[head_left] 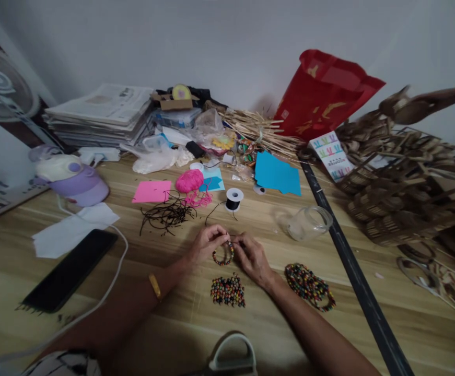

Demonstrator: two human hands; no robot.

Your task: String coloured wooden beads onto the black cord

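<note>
A small loop of multicoloured beads, a beaded bracelet (pixel 223 263), hangs between my two hands above the wooden table. My left hand (pixel 208 244) pinches the dark cord at the loop's top left with thumb and forefinger. On the other side, my right hand (pixel 253 259) is closed on the cord at the top right; its exact hold is partly hidden by the fingers. Just below lies a patch of loose round beads (pixel 228 291). A pile of strung beaded bracelets (pixel 309 286) rests beside my right forearm. Beyond my hands stands a white spool of black cord (pixel 234 199).
Cut black cords (pixel 168 214) and pink yarn (pixel 190 180) lie beyond my left hand. A glass jar (pixel 309 223) stands at right, near a black strip (pixel 348 266). Scissors' handles (pixel 235 350) are at the near edge; a phone (pixel 70 269) lies left. Wicker baskets (pixel 403 198) crowd the right.
</note>
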